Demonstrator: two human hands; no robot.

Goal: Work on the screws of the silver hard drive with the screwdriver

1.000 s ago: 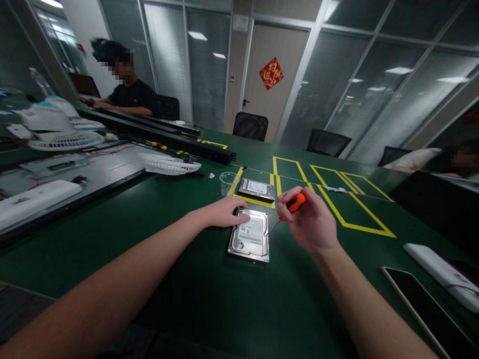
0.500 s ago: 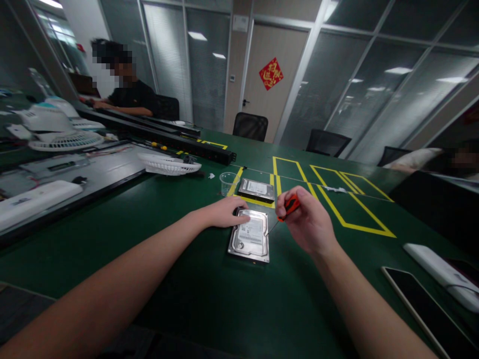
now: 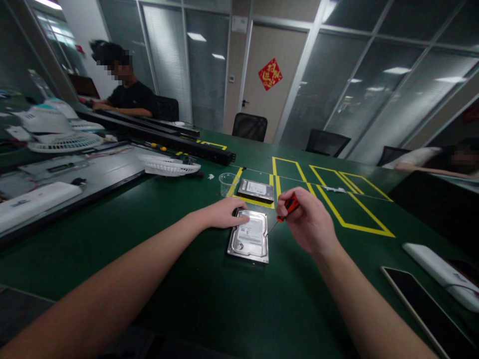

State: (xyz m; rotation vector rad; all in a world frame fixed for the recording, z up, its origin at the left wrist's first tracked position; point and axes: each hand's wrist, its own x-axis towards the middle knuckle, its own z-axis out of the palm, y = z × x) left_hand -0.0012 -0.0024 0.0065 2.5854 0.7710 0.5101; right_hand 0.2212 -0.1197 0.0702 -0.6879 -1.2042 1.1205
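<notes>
Presently I see left hand [image 3: 225, 212] partly curled, gripping the hard drive [image 3: 250, 242] at its far-left corner, thumb on top; drive flat on tabletop [image 3: 187, 294]; right hand [image 3: 309, 217] closed around screwdriver [image 3: 291, 204], tip at drive's right edge.

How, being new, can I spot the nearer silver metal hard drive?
On the green table, find central yellow tape outlines. Just nearer lies your hard drive. Unlike the silver rectangular drive behind, it has a red-black screwdriver pointing at it.

Bare forearms [image 3: 138, 269], slim wrists [image 3: 201, 218] — each grip [image 3: 220, 212] bare-fingered
</notes>
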